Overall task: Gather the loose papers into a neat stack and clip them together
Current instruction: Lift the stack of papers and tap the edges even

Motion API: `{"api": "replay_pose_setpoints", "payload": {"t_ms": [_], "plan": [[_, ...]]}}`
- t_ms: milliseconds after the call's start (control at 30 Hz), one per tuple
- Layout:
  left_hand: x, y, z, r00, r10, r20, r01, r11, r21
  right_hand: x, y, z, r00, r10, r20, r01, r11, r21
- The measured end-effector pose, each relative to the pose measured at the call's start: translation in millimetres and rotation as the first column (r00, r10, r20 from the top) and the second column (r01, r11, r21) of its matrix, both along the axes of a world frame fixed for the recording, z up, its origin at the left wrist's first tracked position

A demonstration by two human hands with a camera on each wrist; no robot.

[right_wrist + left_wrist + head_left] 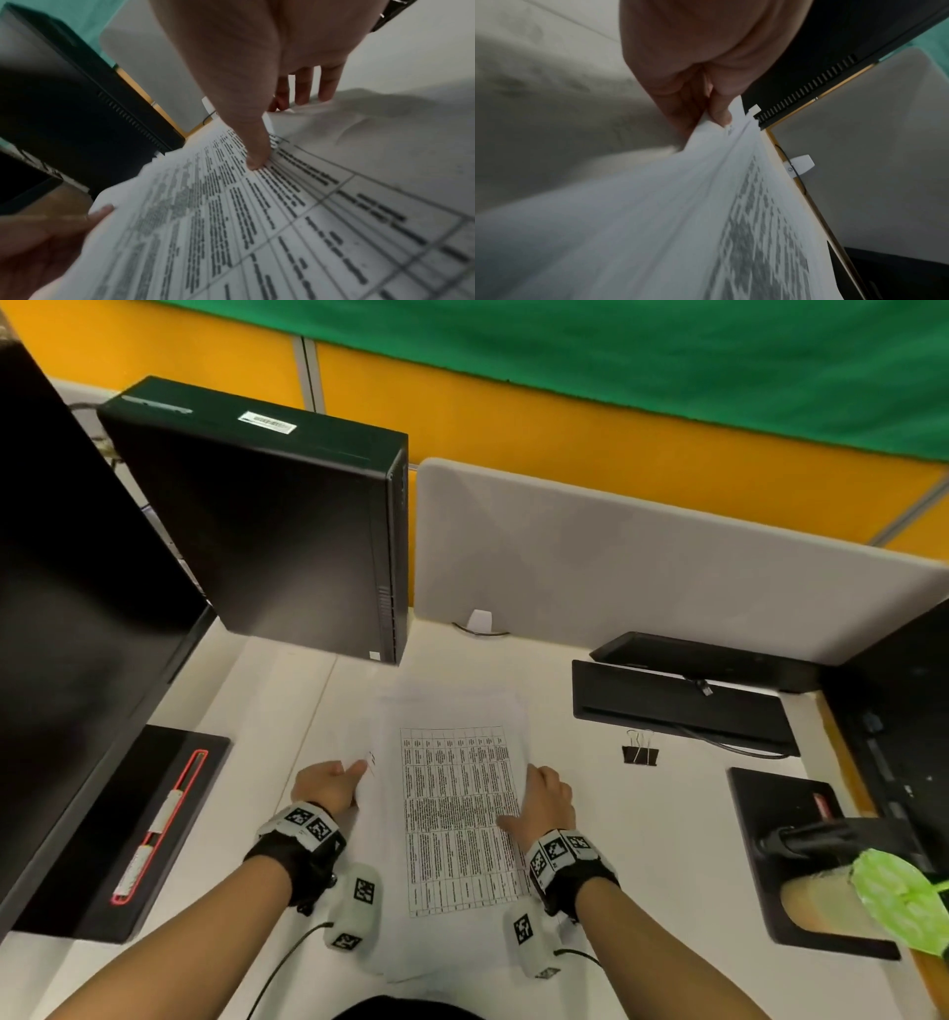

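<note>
Head view, L to R: monitor [77, 608] at far left, PC tower [267, 521] behind, then the papers [452, 814] mid-counter [667, 865] in front of the person, long axis running near-to-far. Left hand [328, 785] is on the stack's left edge; left wrist view shows its grip [695, 97] pinched on the sheets' edge, thumb on top, fingers under. Right hand [547, 801] is at the right edge; right wrist view has the thumb [254, 158] pressing the printed top sheet, fingers curled under that edge, so also clamped on paper. Sheets look only roughly squared, edges fanned a bit. Binder clip [639, 749] sits on the counter just right of the stack and a little farther, near the keyboard [683, 706]. Right hand is clearly nearer it; prob. that hand fetches the clip once edges are tapped even, while the left holds the stack.
</note>
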State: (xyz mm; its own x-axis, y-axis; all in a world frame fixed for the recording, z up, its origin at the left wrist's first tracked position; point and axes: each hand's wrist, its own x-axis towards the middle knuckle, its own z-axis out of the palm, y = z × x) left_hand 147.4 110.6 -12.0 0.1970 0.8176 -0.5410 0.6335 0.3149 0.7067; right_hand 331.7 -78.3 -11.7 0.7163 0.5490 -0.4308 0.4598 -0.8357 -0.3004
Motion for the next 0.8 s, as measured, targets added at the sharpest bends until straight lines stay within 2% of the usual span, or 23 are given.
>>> {"api": "replay_pose_setpoints", "payload": {"t_ms": [167,233,300,367,400,500,600,700,733,800], "plan": [[14.3,17.2,9.5,0.993,-0.060,-0.097,0.064,0.997,0.046,1.8,-2.8,1.4,0.999,0.020,-0.050,-0.018,0.999,0.035],[25.6,15.9,12.7,0.988,-0.072,-0.134,0.080,0.995,0.053,1.8,1.4,2.0,0.991,-0.074,-0.109,0.087,0.989,0.123],[39.7,6.0,17.3,0.981,-0.090,-0.169,0.105,0.991,0.081,3.0,9.0,3.2,0.959,-0.228,-0.167,0.258,0.946,0.194],[51.7,-7.9,19.8,0.979,-0.090,-0.180,0.106,0.991,0.084,3.8,18.6,4.1,0.922,-0.342,-0.185,0.374,0.910,0.181],[55.1,-14.0,20.5,0.986,-0.100,-0.133,0.109,0.992,0.063,3.0,23.1,4.9,0.915,-0.356,-0.191,0.387,0.908,0.162],[49.6,-18.1,11.6,0.992,-0.116,0.047,0.116,0.993,-0.002,-2.7,30.1,6.8,0.941,-0.269,-0.206,0.297,0.947,0.122],[33.5,-2.7,6.1,0.998,-0.060,-0.024,0.062,0.993,0.104,2.9,25.9,7.3,0.938,-0.242,-0.247,0.291,0.938,0.187],[27.5,12.8,0.2,0.999,-0.046,0.008,0.046,0.999,0.019,9.3,21.0,9.8,0.922,-0.251,-0.293,0.320,0.923,0.214],[28.6,14.0,1.2,0.999,-0.048,0.017,0.048,0.998,-0.035,9.4,20.8,11.3,0.913,-0.222,-0.342,0.309,0.923,0.228],[33.8,12.3,2.9,0.999,-0.037,-0.007,0.037,0.998,-0.051,11.2,21.3,14.7,0.883,-0.159,-0.441,0.292,0.923,0.251]]}}
